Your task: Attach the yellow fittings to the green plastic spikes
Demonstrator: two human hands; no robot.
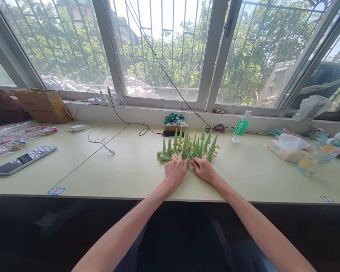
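Note:
A cluster of green plant watering spikes [184, 145] with small yellow valves stands on the table in front of me, most of them pointing up. A few green pieces lie on their sides at its left end. My left hand [175, 170] is at the near edge of the cluster, its fingers closed around a green watering spike [175, 154]. Close by on the right, my right hand [204, 169] has its fingers curled together against the front of the cluster. Whatever sits in its fingertips is hidden.
Behind the spikes are a black phone [172, 133] and a small box [175, 122] with green and clear wrappings. A water bottle [241, 127], tissue box [289, 146] and another bottle [320, 156] stand right. Left are a white cable [102, 141] and a large phone [22, 160].

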